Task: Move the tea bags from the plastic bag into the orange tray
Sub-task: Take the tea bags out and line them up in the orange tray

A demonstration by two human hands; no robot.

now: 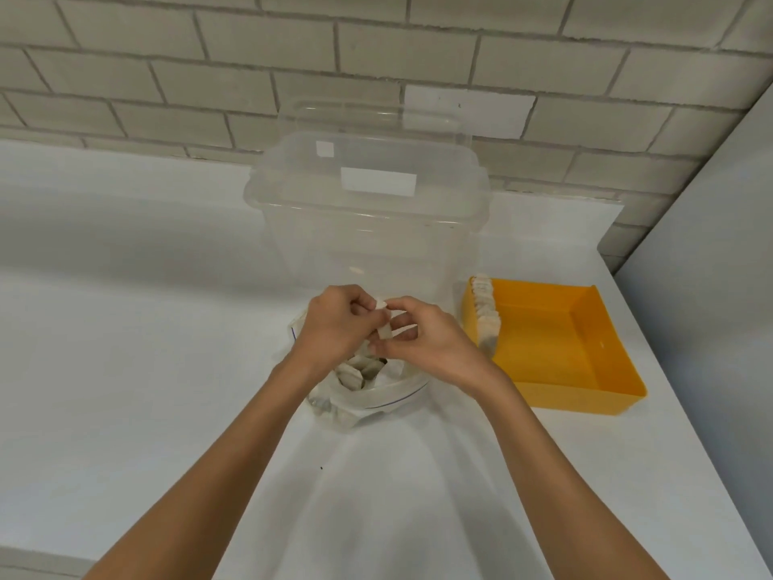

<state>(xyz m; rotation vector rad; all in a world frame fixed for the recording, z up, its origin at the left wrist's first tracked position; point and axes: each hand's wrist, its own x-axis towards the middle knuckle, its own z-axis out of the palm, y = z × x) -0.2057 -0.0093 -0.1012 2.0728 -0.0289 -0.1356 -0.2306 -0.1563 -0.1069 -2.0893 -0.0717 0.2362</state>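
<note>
A clear plastic bag [378,397] lies open on the white counter, with several pale tea bags [355,372] inside it. Just above the bag, my left hand [334,328] and my right hand [426,341] meet, and both pinch the same tea bag [384,326], which stands upright between their fingers. To the right sits the orange tray [585,370]. A row of tea bags [485,313] stands along the tray's left wall.
A large clear plastic bin [368,228] with a lid stands just behind my hands, against the brick wall. The white counter [125,349] stretches to the left and toward me. Its right edge runs close past the tray.
</note>
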